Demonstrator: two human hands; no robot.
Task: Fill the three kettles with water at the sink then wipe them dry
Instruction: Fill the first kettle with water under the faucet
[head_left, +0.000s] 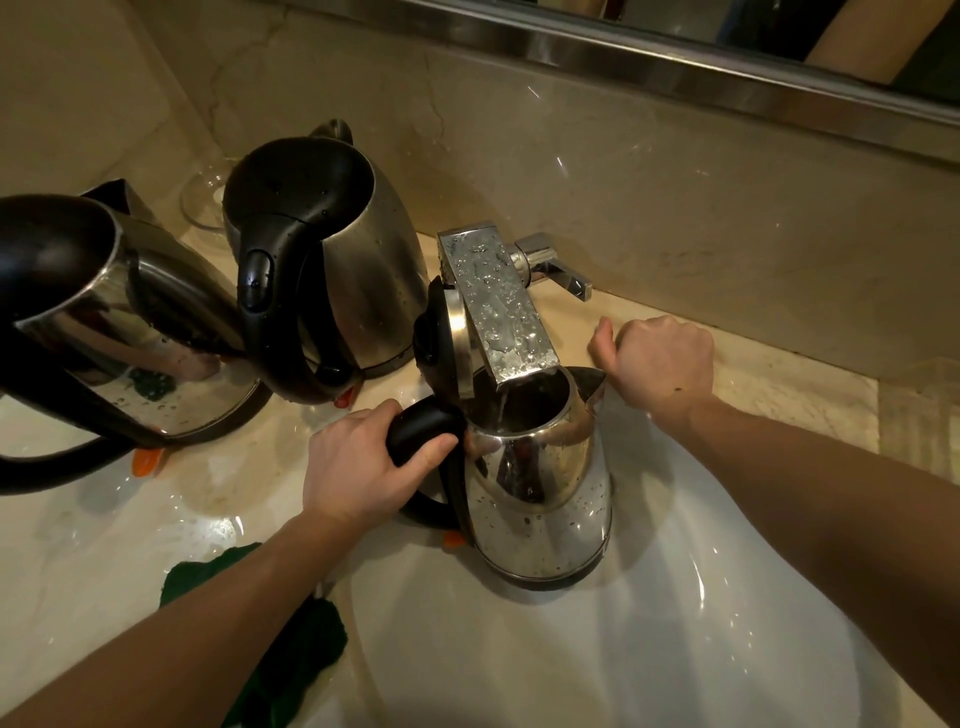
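Seemingly the last fill: left hand grips the handle of the kettle held in the sink under the running tap, right hand fisted, empty, on the surface; second kettle and third kettle wait wet at left, cloth near, wiping not yet done

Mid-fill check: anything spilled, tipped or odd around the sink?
Water is pooled on the countertop left of the basin, in front of the left kettle, and droplets cover the faucet. The green cloth lies crumpled at the basin's edge. Nothing is tipped; the filling kettle is upright.
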